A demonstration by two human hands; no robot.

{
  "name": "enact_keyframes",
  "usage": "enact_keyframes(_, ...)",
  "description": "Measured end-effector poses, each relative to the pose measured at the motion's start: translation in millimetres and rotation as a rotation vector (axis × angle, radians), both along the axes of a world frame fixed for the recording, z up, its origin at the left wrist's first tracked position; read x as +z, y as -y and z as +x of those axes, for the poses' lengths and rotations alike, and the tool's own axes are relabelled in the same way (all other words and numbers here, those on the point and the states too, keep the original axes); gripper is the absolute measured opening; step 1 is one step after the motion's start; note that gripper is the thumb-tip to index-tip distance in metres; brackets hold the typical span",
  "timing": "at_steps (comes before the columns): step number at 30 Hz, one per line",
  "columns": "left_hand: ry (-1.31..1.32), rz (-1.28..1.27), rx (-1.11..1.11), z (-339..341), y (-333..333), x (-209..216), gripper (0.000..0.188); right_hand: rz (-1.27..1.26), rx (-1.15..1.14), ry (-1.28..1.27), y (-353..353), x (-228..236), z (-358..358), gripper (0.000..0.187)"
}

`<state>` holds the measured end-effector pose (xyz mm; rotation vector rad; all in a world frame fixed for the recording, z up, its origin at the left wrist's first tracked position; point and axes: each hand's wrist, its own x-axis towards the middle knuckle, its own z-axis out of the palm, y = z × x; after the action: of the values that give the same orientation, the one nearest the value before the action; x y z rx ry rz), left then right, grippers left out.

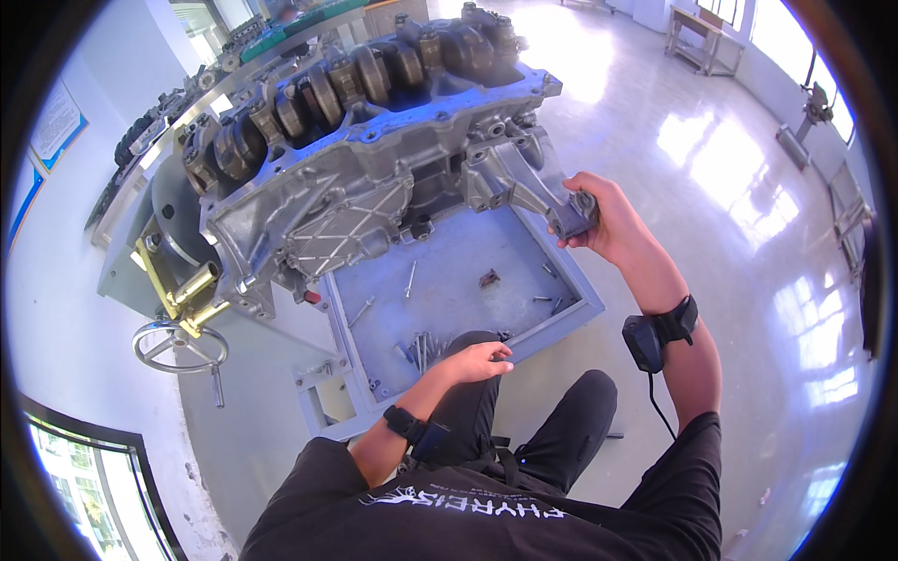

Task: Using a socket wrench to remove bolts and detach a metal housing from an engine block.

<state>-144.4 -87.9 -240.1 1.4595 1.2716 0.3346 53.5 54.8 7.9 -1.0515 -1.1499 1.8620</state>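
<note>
A grey cast engine block point(318, 210) with its crankshaft point(365, 79) facing up is held on a stand in front of me. From its right side juts a cast metal bracket point(528, 182). My right hand point(603, 217) is closed around the bracket's outer end, thumb on top and fingers underneath. Whether the bracket is bolted on or only held against the block, I cannot tell. My left hand point(477, 362) is over my knee, holding nothing, its fingers stretched out. Below the block, loose bolts point(426, 351) lie in the stand's grey tray point(552, 341).
A handwheel point(180, 347) and brass-coloured fittings point(192, 304) stick out at the stand's left. More engine parts point(154, 126) line a bench behind. A workbench point(702, 42) stands far off at the right. Both my wrists wear black straps, the right one with a cable point(662, 407).
</note>
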Motion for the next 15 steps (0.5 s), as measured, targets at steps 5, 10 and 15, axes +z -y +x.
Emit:
enact_keyframes(5,0.039,0.192,0.129,-4.6,-11.5,18.3,0.045,-0.03,-0.018,-0.013,0.2,-1.4,-1.3,0.035)
enact_keyframes(10,0.283,0.475,0.345,-11.8,-29.5,48.4,0.058,-0.021,-0.002,-0.022,-1.7,-1.2,-1.6,0.036)
enact_keyframes(15,0.517,0.587,0.496,-8.4,-38.4,98.3,0.078,-0.04,-0.008,-0.034,-0.5,0.5,0.9,0.036)
